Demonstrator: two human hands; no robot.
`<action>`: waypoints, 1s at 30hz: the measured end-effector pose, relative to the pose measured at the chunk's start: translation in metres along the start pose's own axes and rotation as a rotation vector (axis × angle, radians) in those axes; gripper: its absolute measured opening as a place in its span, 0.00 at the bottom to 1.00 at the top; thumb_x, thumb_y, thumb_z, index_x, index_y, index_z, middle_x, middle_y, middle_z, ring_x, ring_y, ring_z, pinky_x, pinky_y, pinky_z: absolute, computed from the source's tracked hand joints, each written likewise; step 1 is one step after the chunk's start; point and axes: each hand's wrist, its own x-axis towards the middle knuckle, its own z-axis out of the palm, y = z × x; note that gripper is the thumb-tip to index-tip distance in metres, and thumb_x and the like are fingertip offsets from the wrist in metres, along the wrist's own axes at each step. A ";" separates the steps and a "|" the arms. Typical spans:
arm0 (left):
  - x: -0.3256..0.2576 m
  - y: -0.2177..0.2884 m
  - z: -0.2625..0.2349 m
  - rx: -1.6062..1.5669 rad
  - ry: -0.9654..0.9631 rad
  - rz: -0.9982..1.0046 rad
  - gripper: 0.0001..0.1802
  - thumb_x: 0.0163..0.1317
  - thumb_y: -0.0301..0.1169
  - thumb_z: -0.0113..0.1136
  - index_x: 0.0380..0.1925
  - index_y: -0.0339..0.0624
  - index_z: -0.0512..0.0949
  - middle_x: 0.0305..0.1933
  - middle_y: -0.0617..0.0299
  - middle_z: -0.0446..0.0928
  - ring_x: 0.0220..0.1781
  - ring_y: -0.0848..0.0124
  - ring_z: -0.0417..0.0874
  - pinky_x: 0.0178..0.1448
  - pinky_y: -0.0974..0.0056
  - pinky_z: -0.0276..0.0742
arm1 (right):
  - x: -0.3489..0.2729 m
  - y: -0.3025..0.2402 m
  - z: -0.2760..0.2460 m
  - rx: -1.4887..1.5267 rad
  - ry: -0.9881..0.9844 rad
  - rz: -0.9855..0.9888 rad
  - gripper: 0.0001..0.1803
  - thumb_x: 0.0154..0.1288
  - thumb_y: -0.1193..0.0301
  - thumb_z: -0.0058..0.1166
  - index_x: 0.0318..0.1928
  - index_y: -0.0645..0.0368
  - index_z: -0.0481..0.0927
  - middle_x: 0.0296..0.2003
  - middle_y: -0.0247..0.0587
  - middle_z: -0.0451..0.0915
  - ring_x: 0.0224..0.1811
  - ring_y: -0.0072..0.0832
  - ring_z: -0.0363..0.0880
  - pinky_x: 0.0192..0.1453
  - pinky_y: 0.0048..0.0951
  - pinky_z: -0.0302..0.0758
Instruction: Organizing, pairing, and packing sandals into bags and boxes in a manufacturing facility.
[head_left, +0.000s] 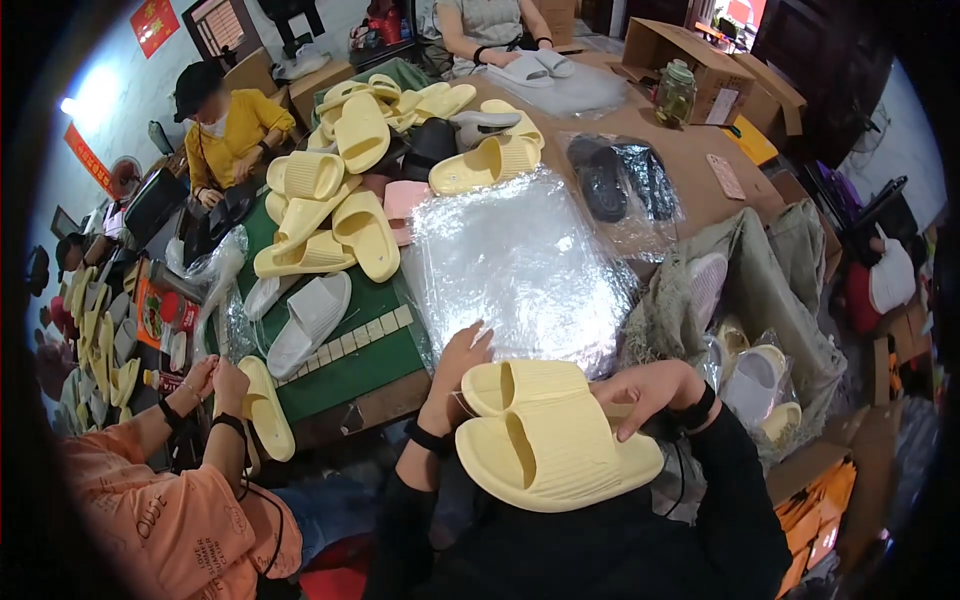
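A pair of pale yellow slide slippers (pixel 575 450) is in front of me, one overlapping the other, toes to the left. My right hand (pixel 655 388) grips them from the right side, thumb over the edge and other fingers partly hidden. Beside the toe end, my left hand (pixel 461 368) reaches toward a stack of clear plastic bags (pixel 510 255), its fingers extended at the near edge. The slippers cover part of that hand, and whether its fingertips pinch a bag is hard to see.
Yellow slippers (pixel 362 135) are heaped on the green-topped table (pixel 385 375), with a grey slipper (pixel 312 318) near the front. Bagged dark slippers (pixel 597 178) lie farther right, by a phone (pixel 725 176). A sack (pixel 800 270) holds bagged slippers. Co-workers sit left and across.
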 end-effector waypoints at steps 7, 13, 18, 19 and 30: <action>0.013 0.019 -0.003 0.432 -0.002 0.138 0.11 0.60 0.29 0.56 0.42 0.39 0.80 0.45 0.47 0.79 0.47 0.50 0.79 0.53 0.54 0.75 | 0.002 -0.002 0.009 -0.056 -0.040 -0.148 0.30 0.62 0.73 0.60 0.63 0.68 0.66 0.63 0.42 0.67 0.66 0.26 0.59 0.69 0.29 0.56; 0.022 0.041 -0.007 0.369 0.176 -0.014 0.10 0.65 0.30 0.53 0.39 0.37 0.79 0.42 0.47 0.80 0.44 0.51 0.81 0.48 0.56 0.77 | -0.007 -0.005 0.009 -0.104 0.087 -0.066 0.31 0.59 0.74 0.63 0.61 0.68 0.67 0.62 0.45 0.66 0.67 0.31 0.59 0.69 0.31 0.54; 0.022 0.038 -0.003 0.164 0.172 -0.268 0.11 0.64 0.33 0.56 0.38 0.38 0.80 0.39 0.49 0.81 0.40 0.53 0.82 0.45 0.59 0.78 | -0.011 -0.021 0.013 -0.191 0.162 0.020 0.31 0.59 0.72 0.64 0.61 0.66 0.68 0.61 0.44 0.68 0.65 0.30 0.61 0.67 0.30 0.57; 0.022 0.037 -0.004 0.164 0.171 -0.267 0.11 0.64 0.33 0.56 0.38 0.38 0.80 0.39 0.49 0.81 0.40 0.53 0.82 0.45 0.59 0.78 | -0.011 -0.022 0.013 -0.254 0.170 -0.004 0.31 0.58 0.72 0.64 0.61 0.66 0.68 0.60 0.44 0.69 0.64 0.29 0.61 0.67 0.30 0.57; 0.015 0.000 0.000 -0.053 -0.132 0.045 0.15 0.52 0.28 0.61 0.42 0.43 0.81 0.47 0.51 0.80 0.51 0.55 0.79 0.56 0.58 0.73 | -0.014 -0.009 0.010 -0.157 0.103 0.067 0.31 0.58 0.71 0.64 0.61 0.67 0.68 0.59 0.44 0.70 0.64 0.29 0.62 0.66 0.30 0.57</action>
